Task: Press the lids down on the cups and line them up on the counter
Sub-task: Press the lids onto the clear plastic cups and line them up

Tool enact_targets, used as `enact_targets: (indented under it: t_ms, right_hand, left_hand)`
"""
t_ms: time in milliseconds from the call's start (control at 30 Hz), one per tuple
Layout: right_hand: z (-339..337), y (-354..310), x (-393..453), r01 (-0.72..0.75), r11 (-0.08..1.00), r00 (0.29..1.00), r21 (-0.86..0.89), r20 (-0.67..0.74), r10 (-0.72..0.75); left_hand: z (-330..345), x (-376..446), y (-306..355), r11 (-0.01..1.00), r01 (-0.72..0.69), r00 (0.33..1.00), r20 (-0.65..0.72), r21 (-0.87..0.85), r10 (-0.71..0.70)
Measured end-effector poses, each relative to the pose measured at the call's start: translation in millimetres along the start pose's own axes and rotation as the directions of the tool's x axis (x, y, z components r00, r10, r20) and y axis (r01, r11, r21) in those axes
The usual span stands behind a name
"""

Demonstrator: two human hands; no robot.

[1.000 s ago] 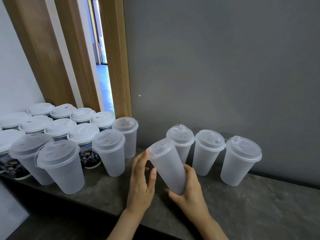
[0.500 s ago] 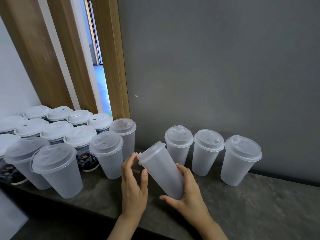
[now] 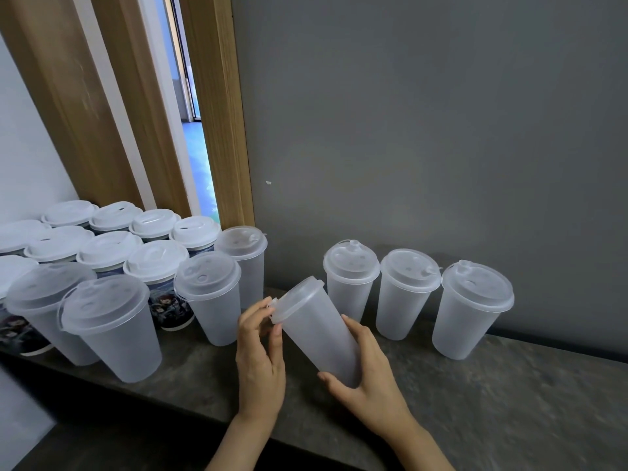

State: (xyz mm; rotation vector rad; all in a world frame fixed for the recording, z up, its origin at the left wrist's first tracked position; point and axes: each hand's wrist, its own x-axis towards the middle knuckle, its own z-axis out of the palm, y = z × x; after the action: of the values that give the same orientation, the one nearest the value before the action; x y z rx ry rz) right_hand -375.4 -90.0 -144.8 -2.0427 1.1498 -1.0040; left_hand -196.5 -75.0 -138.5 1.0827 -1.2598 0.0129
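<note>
Frosted cup (image 3: 319, 331) tilted, right hand (image 3: 368, 379) gripping base; left hand (image 3: 260, 355) fingertips seemingly pinching lid (image 3: 295, 299) rim.

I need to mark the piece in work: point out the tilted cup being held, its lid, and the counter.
tilted cup (image 3: 326, 338): head view, middle of its frosted side wall.
lid (image 3: 296, 298): head view, rim of the lid at the cup's upper left end.
counter (image 3: 509, 402): head view, bare dark surface at right.
</note>
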Motion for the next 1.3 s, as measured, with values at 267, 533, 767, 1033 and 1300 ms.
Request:
enact_targets:
  t_ms: [267,533,767,1033,1300]
  right_hand:
    - [-1.3,-1.1,0.3,0.068,0.998,0.994,-0.007,-0.088,-0.069]
    - [0.0,-0.9,1.1,0.009,0.999,0.999,0.037,0.037,-0.01]
    - [-2.2,-5.1,1.4,-0.011,0.998,0.997,0.055,0.071,0.007]
    - [-0.8,-3.4,0.8,0.049,0.992,0.999,-0.116,0.008,-0.048]
    - [0.5,-3.9,-0.5,0.007,0.998,0.993,-0.058,0.119,0.0]
  left_hand:
    - [-1.7,-1.9,4.3,0.996,0.025,0.999,0.022,0.083,-0.027]
    - [0.9,-0.2,7.1,0.994,-0.03,1.0,-0.004,0.109,0.03]
    - [1.5,-1.3,5.5,0.996,-0.052,0.998,0.024,0.078,0.05]
    - [-2.5,-3.8,2.7,0.985,-0.046,0.998,0.052,0.165,0.037]
    - [2.2,-2.9,6.1,0.996,0.024,1.0,-0.011,0.091,-0.023]
